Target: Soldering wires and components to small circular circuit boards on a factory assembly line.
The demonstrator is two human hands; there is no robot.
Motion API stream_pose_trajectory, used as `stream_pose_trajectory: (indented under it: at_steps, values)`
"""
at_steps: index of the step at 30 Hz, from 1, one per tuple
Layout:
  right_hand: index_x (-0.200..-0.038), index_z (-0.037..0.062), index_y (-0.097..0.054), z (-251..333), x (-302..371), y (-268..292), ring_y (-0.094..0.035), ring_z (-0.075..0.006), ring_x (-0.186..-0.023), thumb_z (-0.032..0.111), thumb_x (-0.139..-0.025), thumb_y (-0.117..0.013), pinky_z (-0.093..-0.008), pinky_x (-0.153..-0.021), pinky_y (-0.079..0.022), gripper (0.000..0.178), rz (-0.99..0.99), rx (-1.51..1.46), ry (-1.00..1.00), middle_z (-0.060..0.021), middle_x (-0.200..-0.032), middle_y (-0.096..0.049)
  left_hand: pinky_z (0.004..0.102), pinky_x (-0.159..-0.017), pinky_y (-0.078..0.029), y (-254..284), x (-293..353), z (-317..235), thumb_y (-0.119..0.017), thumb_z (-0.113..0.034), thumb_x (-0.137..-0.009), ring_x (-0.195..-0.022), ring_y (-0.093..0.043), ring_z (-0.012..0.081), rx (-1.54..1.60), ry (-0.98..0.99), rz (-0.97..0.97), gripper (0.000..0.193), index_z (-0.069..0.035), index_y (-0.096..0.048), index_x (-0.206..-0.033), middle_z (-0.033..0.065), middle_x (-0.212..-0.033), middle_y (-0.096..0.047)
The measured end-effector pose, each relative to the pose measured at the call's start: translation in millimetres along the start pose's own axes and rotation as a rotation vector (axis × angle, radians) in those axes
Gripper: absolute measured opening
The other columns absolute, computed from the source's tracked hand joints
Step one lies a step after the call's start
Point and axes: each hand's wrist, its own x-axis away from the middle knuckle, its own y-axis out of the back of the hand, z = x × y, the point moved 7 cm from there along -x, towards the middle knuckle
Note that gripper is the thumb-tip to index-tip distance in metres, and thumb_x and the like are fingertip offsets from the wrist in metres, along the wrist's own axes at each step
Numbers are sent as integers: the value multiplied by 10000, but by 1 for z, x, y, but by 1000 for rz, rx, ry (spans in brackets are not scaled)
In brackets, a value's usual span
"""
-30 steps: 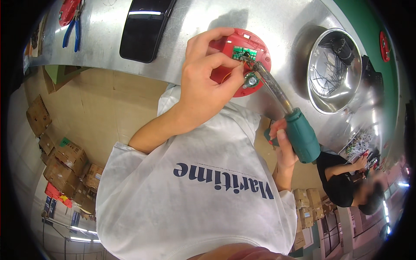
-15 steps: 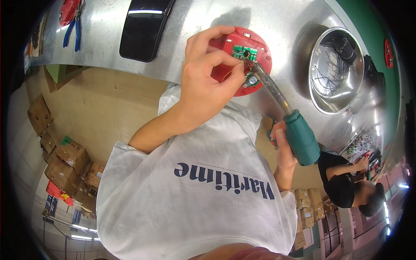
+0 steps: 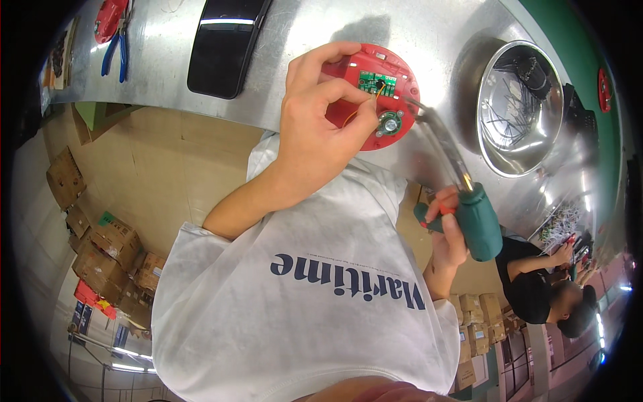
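My left hand (image 3: pixel 320 124) steadies a round red plastic housing (image 3: pixel 400 70) on the metal bench, fingers over its left rim. Its thumb and index finger are pinched on a thin yellow wire (image 3: pixel 381 92) that runs to a small green circuit board (image 3: pixel 367 82) inside. Below the board sits a round green part with a silvery centre (image 3: pixel 390 124). Wrapped round the handle of a green soldering gun (image 3: pixel 479 224) is my right hand (image 3: pixel 447 238). The gun's metal barrel is smeared by motion, and its tip is just right of the housing, apart from the board.
To the right stands a steel bowl (image 3: pixel 492 144) with dark thin wires or leads in it. A black phone (image 3: pixel 224 50) and blue-handled pliers (image 3: pixel 115 57) lie at left on the bench (image 3: pixel 301 27). Another person (image 3: pixel 529 281) works at far right; cardboard boxes (image 3: pixel 100 261) are stacked at left.
The soldering gun has moved right and away from the board, its tip leaving the wire area. My left hand and the housing have stayed nearly in place.
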Motion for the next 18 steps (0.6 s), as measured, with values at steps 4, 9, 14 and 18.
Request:
stream_pose_trajectory:
  at_steps: [4,9,14,18]
  values:
    - [-1019,-59,-488,-14,2,17,-516,-223,-591,158,-741,-582,-304,-568,-442,365,-84,-388,-3,-195,-943,-514,330,-922,-419,-1,-2,0,-697,-11,-727,-1100,-509,232,5,29,16,37,-16,-667,-748,105,-1229,-545]
    - [-1065,-47,-479,-30,9,44,-509,-230,-686,151,-740,-575,-295,-555,-440,392,-237,-496,58,-180,-923,-495,329,-922,-417,0,-3,0,-694,-16,-731,-1092,-507,225,-8,47,38,31,-14,-666,-745,106,-1233,-539]
    - [-1096,-37,-480,-48,16,60,-496,-231,-704,147,-739,-571,-298,-556,-441,412,-230,-538,127,-181,-925,-489,316,-905,-424,1,-7,-2,-695,-18,-729,-1048,-513,207,-20,54,66,39,-7,-660,-741,102,-1219,-543]
    - [-1056,-37,-487,-54,16,61,-504,-231,-652,154,-739,-576,-303,-553,-436,381,-244,-595,153,-185,-937,-489,322,-855,-454,1,-10,-4,-694,-24,-714,-1019,-516,218,-38,95,122,46,-6,-656,-733,99,-1208,-548]
